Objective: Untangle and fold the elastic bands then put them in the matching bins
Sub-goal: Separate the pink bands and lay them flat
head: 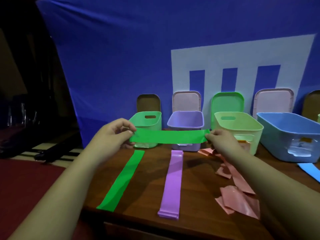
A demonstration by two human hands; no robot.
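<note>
Bin row blocks table back; bare lane between flat green band, purple band.

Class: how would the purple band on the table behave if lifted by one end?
Probably floppy: the purple band lies flat, ends curled. Likely light, being so thin. Its glossy sheen suggests it may slip in a loose grip.

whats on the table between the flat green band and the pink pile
In the head view, a purple band lies flat on the wooden table between the flat green band and the crumpled pink bands, touching neither.
</note>
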